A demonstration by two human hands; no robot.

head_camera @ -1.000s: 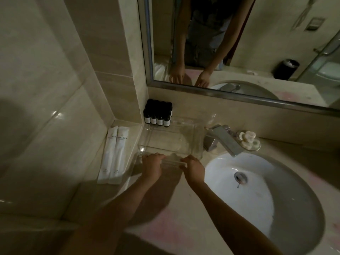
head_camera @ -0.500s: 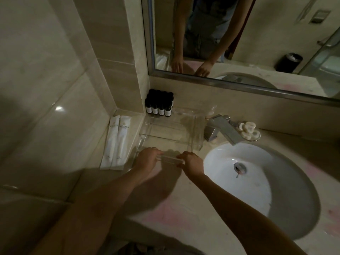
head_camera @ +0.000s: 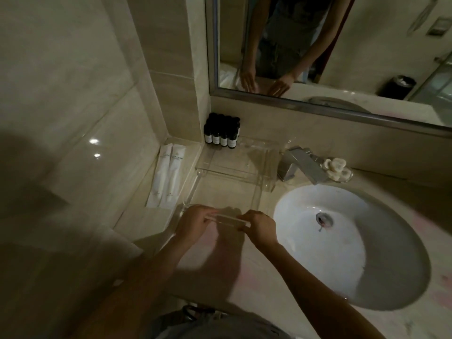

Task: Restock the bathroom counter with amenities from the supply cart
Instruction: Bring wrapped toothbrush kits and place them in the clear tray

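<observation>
Counter (head_camera: 244, 277), centre frame, left of sink (head_camera: 354, 253): clear acrylic tray (head_camera: 193, 189), nothing visible inside. Judgement: slide it level with an even pull, clear of the white sachets (head_camera: 166, 177) at left and the dark bottles (head_camera: 221, 133) behind. Left hand (head_camera: 195, 223) and right hand (head_camera: 260, 228) both grip the near rim, fingers curled.

My one camera rides on my head, looking forward and steeply down at the counter (head_camera: 256, 289), close enough that my forearms fill the lower frame. My left hand (head_camera: 193, 223) and right hand (head_camera: 261, 228), gripping the clear tray (head_camera: 232, 173), sit near centre, with the sink (head_camera: 354, 253) at right and the mirror (head_camera: 367, 45) on top.
</observation>
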